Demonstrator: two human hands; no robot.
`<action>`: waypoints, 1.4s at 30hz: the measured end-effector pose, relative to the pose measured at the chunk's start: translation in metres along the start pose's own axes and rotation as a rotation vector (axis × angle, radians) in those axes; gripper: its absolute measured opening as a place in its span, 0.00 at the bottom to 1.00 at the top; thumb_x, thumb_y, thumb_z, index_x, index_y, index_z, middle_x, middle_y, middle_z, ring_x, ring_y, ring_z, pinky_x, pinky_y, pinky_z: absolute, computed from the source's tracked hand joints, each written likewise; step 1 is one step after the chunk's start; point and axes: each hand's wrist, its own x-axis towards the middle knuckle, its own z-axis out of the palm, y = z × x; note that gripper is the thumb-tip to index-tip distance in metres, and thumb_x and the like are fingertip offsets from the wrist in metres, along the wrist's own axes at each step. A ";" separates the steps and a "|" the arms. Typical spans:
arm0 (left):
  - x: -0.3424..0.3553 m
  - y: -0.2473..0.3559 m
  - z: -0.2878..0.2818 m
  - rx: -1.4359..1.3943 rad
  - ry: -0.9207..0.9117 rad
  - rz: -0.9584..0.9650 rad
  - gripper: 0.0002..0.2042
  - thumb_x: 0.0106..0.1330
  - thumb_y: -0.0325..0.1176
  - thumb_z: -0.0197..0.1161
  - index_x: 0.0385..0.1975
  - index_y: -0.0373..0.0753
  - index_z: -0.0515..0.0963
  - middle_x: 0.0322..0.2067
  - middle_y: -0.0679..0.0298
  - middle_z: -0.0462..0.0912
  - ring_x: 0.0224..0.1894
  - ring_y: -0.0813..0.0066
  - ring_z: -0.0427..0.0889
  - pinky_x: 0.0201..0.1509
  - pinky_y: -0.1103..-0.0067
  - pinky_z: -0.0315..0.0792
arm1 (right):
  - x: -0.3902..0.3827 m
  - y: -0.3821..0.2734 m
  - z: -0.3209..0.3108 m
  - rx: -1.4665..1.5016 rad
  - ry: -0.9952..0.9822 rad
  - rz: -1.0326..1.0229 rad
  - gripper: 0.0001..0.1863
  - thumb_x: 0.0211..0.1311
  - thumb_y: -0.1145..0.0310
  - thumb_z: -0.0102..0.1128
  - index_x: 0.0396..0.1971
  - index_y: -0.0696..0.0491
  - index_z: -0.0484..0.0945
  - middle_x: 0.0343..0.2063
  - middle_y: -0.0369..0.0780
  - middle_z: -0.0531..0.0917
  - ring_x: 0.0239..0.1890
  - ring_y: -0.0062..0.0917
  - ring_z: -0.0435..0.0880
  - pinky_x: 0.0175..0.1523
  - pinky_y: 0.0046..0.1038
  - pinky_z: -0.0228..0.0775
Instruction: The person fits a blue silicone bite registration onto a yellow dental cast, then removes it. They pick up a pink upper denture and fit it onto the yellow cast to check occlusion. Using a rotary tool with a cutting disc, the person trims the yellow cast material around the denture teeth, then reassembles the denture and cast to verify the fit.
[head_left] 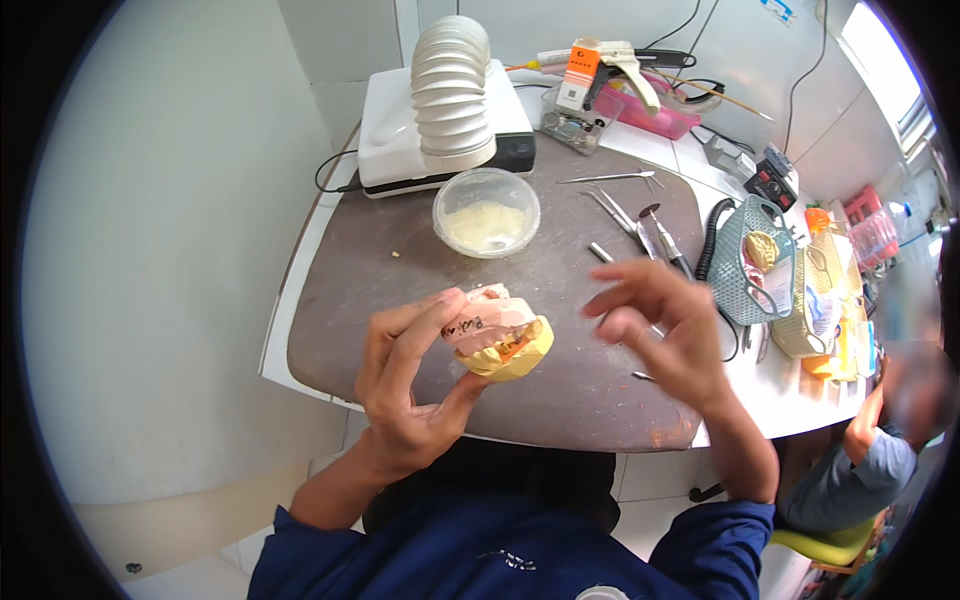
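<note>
My left hand grips a dental cast between thumb and fingers, over the near part of the brown mat. The cast has a pink upper half with dark handwriting and a yellow lower half, set one against the other. To its right, my right hand hovers apart from it, fingers spread and slightly blurred, with nothing seen in them. Beyond the cast stands a clear round tub with pale powder in it. A handpiece with a dark disc lies past my right hand.
A white machine with a ribbed hose stands at the back. Metal instruments lie on the mat. Right of it are a blue-grey basket and a yellow basket. Another person sits at far right.
</note>
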 end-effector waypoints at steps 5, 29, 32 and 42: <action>0.052 0.010 0.014 0.033 -0.144 0.219 0.31 0.49 0.25 0.77 0.57 0.35 0.75 0.49 0.56 0.78 0.51 0.62 0.79 0.52 0.72 0.75 | -0.013 0.012 0.011 0.378 -0.078 -0.053 0.34 0.56 0.67 0.76 0.58 0.60 0.67 0.44 0.47 0.84 0.47 0.29 0.86 0.54 0.29 0.78; 0.074 -0.022 0.064 -0.226 -0.456 0.032 0.24 0.53 0.27 0.77 0.52 0.33 0.79 0.44 0.56 0.82 0.43 0.70 0.80 0.50 0.75 0.74 | -0.014 0.043 0.014 0.519 0.233 0.035 0.30 0.61 0.76 0.68 0.62 0.64 0.68 0.52 0.48 0.80 0.54 0.29 0.82 0.57 0.29 0.80; 0.071 -0.024 0.061 -0.258 -0.483 -0.020 0.24 0.56 0.25 0.75 0.54 0.32 0.78 0.47 0.56 0.81 0.46 0.71 0.81 0.54 0.76 0.75 | -0.014 0.044 0.014 0.513 0.251 0.023 0.29 0.61 0.76 0.68 0.61 0.64 0.69 0.51 0.48 0.80 0.53 0.29 0.82 0.56 0.29 0.79; 0.061 -0.017 0.067 -0.448 -0.430 -0.207 0.27 0.59 0.24 0.73 0.59 0.31 0.72 0.44 0.54 0.84 0.48 0.70 0.84 0.59 0.73 0.77 | -0.011 0.046 0.007 0.368 0.338 -0.090 0.25 0.60 0.74 0.70 0.56 0.61 0.72 0.47 0.44 0.84 0.47 0.24 0.85 0.50 0.26 0.80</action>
